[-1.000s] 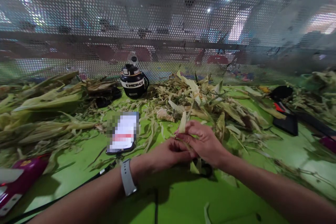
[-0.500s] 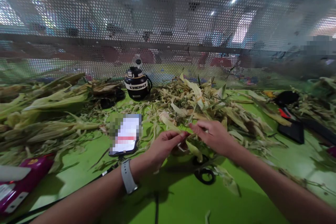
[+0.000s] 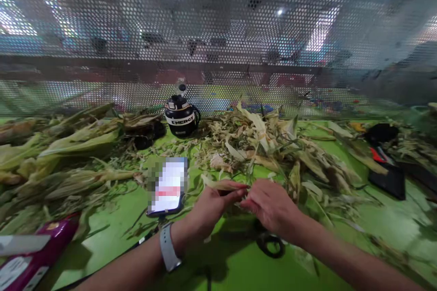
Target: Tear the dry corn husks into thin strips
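My left hand (image 3: 215, 207) is closed, with thumb and fingertips pinching a pale green corn husk strip (image 3: 218, 183) that sticks out to the left above the knuckles. Close against it, my right hand (image 3: 271, 204) has its fingers curled at the same husk, near the left fingertips; its grip is partly hidden by the hand itself. Below the right wrist lie black-handled scissors (image 3: 271, 244), partly covered. A heap of dry husks and scraps (image 3: 259, 141) rises just behind both hands.
A phone with a lit screen (image 3: 168, 186) lies left of the hands. Behind it stands a black jug lettered "ENERGY" (image 3: 181, 120). Long corn husks (image 3: 75, 145) fill the left side; a magenta device (image 3: 44, 250) sits at front left. A perforated metal panel (image 3: 218, 22) closes the back.
My right hand has turned over and curled down beside the left fingertips. The husk strip that hung below the hands now points left above my left hand. The view has tilted slightly up.
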Motion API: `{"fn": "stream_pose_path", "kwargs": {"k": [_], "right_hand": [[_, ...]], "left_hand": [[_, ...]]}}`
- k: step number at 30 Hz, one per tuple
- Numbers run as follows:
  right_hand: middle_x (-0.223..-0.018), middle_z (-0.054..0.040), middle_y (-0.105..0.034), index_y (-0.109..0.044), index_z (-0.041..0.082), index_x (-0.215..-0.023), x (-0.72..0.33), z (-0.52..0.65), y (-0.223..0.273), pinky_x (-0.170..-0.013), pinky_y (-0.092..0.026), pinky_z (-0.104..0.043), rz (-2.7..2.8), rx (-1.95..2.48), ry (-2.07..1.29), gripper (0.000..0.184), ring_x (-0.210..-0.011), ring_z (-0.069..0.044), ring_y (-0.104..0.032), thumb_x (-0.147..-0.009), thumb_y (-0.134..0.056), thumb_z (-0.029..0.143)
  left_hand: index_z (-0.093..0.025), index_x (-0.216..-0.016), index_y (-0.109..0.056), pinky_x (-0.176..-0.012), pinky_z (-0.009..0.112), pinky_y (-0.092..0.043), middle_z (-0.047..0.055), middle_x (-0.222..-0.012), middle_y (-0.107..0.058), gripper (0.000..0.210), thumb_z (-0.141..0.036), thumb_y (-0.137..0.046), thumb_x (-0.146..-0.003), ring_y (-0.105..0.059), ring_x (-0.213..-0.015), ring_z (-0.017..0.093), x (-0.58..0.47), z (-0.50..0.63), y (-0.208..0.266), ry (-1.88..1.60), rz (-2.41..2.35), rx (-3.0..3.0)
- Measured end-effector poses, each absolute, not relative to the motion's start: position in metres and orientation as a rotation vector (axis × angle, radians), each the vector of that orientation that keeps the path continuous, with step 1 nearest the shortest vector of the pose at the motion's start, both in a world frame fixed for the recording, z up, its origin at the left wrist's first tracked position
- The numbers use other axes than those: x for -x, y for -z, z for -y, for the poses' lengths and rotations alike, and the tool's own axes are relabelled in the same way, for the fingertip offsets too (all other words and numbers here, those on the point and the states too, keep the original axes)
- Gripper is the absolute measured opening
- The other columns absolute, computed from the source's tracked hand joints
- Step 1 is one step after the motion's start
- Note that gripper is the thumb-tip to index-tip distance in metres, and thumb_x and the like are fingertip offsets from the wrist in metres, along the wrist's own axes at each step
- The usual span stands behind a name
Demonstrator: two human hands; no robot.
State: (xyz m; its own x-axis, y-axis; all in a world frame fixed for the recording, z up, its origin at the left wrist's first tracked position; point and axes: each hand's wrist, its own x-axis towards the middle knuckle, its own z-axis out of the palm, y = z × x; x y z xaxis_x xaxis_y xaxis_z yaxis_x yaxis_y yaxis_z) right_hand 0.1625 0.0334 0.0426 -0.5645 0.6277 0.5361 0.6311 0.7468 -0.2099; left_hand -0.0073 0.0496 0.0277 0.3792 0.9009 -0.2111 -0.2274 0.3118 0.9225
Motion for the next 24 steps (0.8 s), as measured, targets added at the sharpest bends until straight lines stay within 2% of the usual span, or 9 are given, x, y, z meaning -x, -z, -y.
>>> {"fn": "stream_pose_path", "kwargs": {"k": [6,11,16,19,24], "right_hand": [[-0.057,0.0005,-0.049,-0.051,0.017,-0.062,-0.174,-0.052,-0.044,-0.052,-0.032,-0.022,2.118,1.185,-0.215,0.045,-0.053,-0.012,-0.045,-0.095,-0.037,0.046],[-0.059,0.0007,-0.051,-0.053,0.017,-0.064,-0.178,-0.055,-0.044,-0.054,-0.033,-0.022,2.110,1.205,-0.303,0.043,-0.055,-0.012,-0.048,-0.093,-0.041,0.046],[-0.057,0.0000,-0.051,-0.055,0.016,-0.063,-0.171,-0.040,-0.049,-0.053,-0.032,-0.023,2.137,1.163,-0.265,0.048,-0.054,-0.012,-0.046,-0.094,-0.037,0.049],[-0.057,-0.0011,-0.051,-0.057,0.016,-0.063,-0.169,-0.030,-0.058,-0.054,-0.031,-0.024,2.164,1.063,-0.232,0.052,-0.055,-0.012,-0.045,-0.095,-0.032,0.048],[-0.057,0.0006,-0.051,-0.056,0.016,-0.063,-0.172,-0.038,-0.062,-0.052,-0.033,-0.021,2.049,1.145,-0.343,0.049,-0.053,-0.011,-0.047,-0.093,-0.038,0.051]], "left_hand": [[-0.017,-0.083,-0.072,-0.070,0.025,-0.045,0.003,-0.082,-0.070,0.020,-0.031,-0.074,-0.069,-0.058,-0.075,0.013,0.011,-0.048,-0.025,-0.885,-0.815,-0.910],[-0.017,-0.103,-0.068,-0.070,0.027,-0.045,0.003,-0.077,-0.069,0.038,-0.034,-0.074,-0.070,-0.059,-0.068,0.013,0.011,-0.048,-0.026,-0.714,-0.696,-1.007],[-0.012,-0.079,-0.070,-0.056,0.023,-0.040,0.002,-0.064,-0.066,0.037,-0.047,-0.072,-0.067,-0.053,-0.055,0.011,0.007,-0.044,-0.034,-0.732,-0.831,-1.199],[-0.013,-0.078,-0.069,-0.060,0.025,-0.043,0.004,-0.067,-0.067,0.039,-0.050,-0.070,-0.067,-0.056,-0.059,0.013,0.009,-0.042,-0.040,-0.715,-0.810,-1.249],[-0.015,-0.081,-0.068,-0.068,0.027,-0.045,0.003,-0.070,-0.068,0.037,-0.051,-0.062,-0.076,-0.059,-0.067,0.015,0.015,-0.046,-0.036,-0.766,-0.782,-1.241]]}}
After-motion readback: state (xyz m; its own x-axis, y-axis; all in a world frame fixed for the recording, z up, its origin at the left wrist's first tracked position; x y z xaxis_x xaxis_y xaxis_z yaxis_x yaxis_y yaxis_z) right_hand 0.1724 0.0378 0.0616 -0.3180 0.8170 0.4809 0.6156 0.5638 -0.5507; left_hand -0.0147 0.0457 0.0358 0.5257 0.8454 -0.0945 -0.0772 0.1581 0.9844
